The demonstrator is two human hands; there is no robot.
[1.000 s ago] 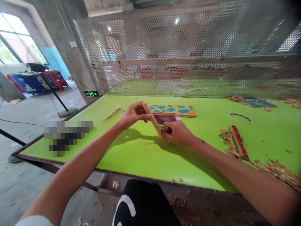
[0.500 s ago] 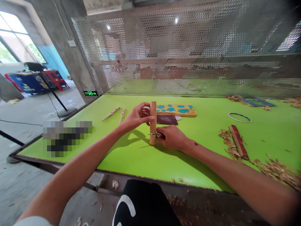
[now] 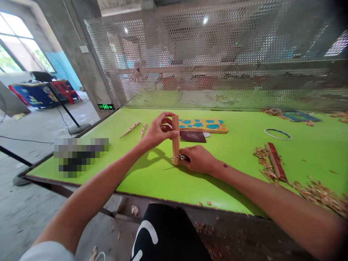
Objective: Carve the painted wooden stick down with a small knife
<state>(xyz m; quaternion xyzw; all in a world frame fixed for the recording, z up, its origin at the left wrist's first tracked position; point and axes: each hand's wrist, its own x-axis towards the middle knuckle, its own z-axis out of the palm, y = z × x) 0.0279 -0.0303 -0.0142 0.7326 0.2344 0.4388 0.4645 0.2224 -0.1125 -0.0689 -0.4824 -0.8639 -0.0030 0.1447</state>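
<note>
My left hand pinches a narrow wooden strip near its top and holds it upright above the green table. My right hand is closed around a slim metal hand tool with a dark handle, mostly hidden in the fist. Its thin metal end crosses the strip's lower face and sticks out a little on the left. Whether it is a blade or a spike I cannot tell. Behind the strip lie a yellow board with blue patches and a dark brown sheet.
Two pale carved sticks lie to the left, beyond a blurred-out patch. On the right of the green table are a tape-like ring, a red-sided wooden block and wood shavings. A perforated metal screen stands along the back.
The metal end sits slightly lower on the wooden strip than before. Both hands keep their holds. The whole view has shifted a little.
</note>
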